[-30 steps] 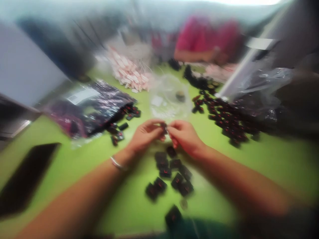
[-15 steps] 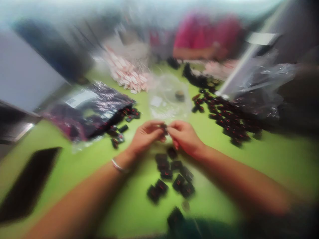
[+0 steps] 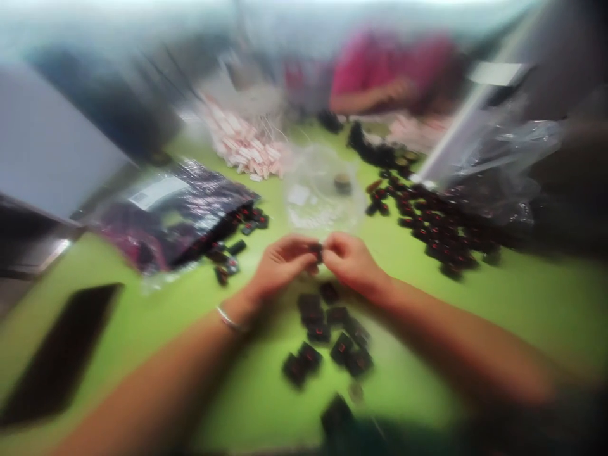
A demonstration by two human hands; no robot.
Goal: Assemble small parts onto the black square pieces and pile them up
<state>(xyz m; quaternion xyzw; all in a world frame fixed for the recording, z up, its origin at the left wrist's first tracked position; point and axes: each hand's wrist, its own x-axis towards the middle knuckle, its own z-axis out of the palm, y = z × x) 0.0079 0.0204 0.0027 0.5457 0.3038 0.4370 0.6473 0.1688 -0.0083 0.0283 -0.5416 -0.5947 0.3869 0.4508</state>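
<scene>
Over the middle of the green table (image 3: pixel 413 405), my left hand (image 3: pixel 284 263) pinches a small black part (image 3: pixel 316 251) between thumb and fingers. My right hand (image 3: pixel 354 261) is closed at the other side of that part, its fingertips touching or almost touching it. Whether the right fingers hold a smaller piece is hidden. Just below my hands lie several black square pieces with red marks (image 3: pixel 342 348). Beyond my fingers stands a clear round plastic container (image 3: pixel 289 218) with small white bits and a dark round object inside.
To the left is a plastic bag (image 3: pixel 190 196) of dark parts, some spilled out. A dark flat slab (image 3: pixel 61 354) lies nearer. Pinkish-white pieces (image 3: pixel 251 152) are heaped behind. At right is a pile of black parts (image 3: pixel 437 234). A person in pink (image 3: pixel 375 76) sits across.
My hands have drawn slightly closer around the small black part, and the right fingers have curled in more. The person across has shifted an arm. The pieces on the table stay put.
</scene>
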